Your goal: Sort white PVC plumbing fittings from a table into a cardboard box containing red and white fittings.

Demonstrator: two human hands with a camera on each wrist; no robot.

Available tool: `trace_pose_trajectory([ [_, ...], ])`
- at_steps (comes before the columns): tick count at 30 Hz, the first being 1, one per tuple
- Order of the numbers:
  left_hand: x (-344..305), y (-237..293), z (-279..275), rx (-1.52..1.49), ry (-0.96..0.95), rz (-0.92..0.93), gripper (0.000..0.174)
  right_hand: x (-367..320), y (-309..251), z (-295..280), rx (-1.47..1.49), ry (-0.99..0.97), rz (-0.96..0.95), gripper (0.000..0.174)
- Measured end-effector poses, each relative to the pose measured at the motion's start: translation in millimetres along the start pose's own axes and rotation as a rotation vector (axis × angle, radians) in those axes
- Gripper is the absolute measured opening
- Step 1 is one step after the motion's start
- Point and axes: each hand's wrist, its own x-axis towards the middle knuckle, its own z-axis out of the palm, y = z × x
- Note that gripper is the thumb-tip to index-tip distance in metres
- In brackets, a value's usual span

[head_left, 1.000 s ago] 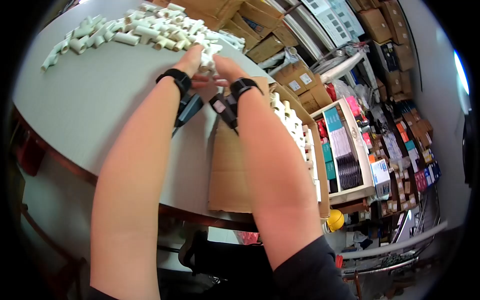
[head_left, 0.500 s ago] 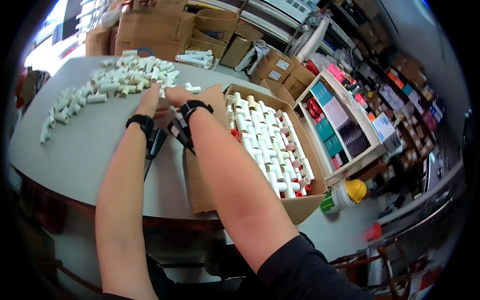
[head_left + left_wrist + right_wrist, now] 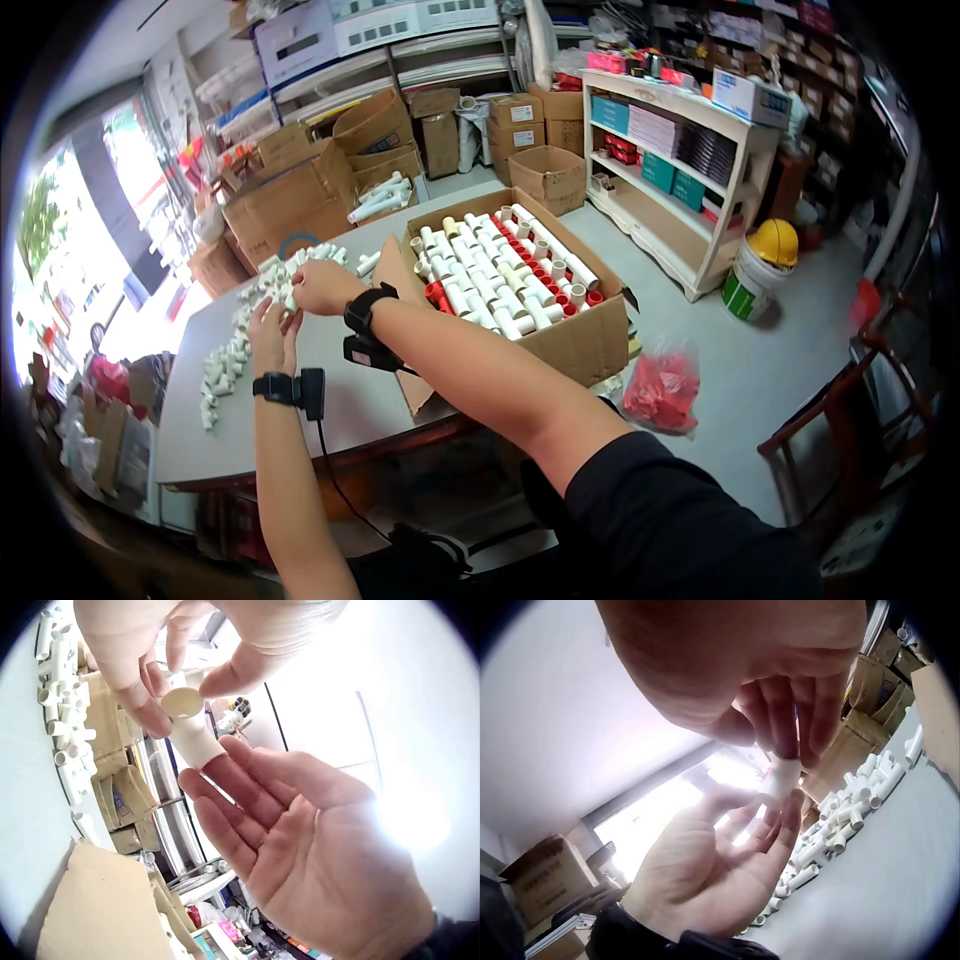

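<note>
In the left wrist view, a short white pipe fitting [image 3: 196, 739] with a round open end is held between both hands. My left hand [image 3: 202, 645] pinches it near the rim with thumb and fingers. From the other side, my right hand [image 3: 322, 832] touches its lower end with thumb and fingertips, palm showing. The right wrist view has the right hand [image 3: 780, 690] above the fitting [image 3: 780, 778] and the left hand [image 3: 712, 862] below. In the head view, the hands meet in front of a pile of white pipe fittings [image 3: 235, 350] on the table.
An open cardboard box [image 3: 570, 345] of white and red fittings in rows stands right of the hands. Its raised flap [image 3: 395, 265] leans over the grey table [image 3: 330, 400]. Beyond are a white shelf [image 3: 690, 230], a bucket [image 3: 750, 285] and a red plastic bag [image 3: 665, 385].
The head view has swung up and left, showing more of the room. The hands have drawn back from the pile and turned, the left now upright and the right reaching across.
</note>
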Motion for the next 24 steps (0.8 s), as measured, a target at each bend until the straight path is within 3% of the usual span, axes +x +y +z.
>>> trace_pose_trajectory([
  [8,-59,53,19,0.074,-0.367,-0.149,0.049,-62,-13,-26,0.257,0.249,-0.162,0.023],
  [13,-114,56,38,0.234,-0.298,-0.113,0.037,-94,-3,-31,-0.066,0.096,-0.295,0.021],
  [16,-125,39,34,0.288,-0.255,-0.076,0.04,-100,-9,-43,0.001,-0.078,-0.293,0.025],
  [17,-128,34,34,0.313,-0.204,-0.058,0.042,-104,-16,-50,-0.02,-0.195,-0.19,0.031],
  [20,-142,32,34,0.38,-0.112,-0.059,0.045,-112,-23,-57,-0.104,-0.373,-0.255,0.038],
  [24,-157,26,37,0.437,-0.058,-0.031,0.047,-119,-27,-48,-0.093,-0.385,-0.24,0.049],
])
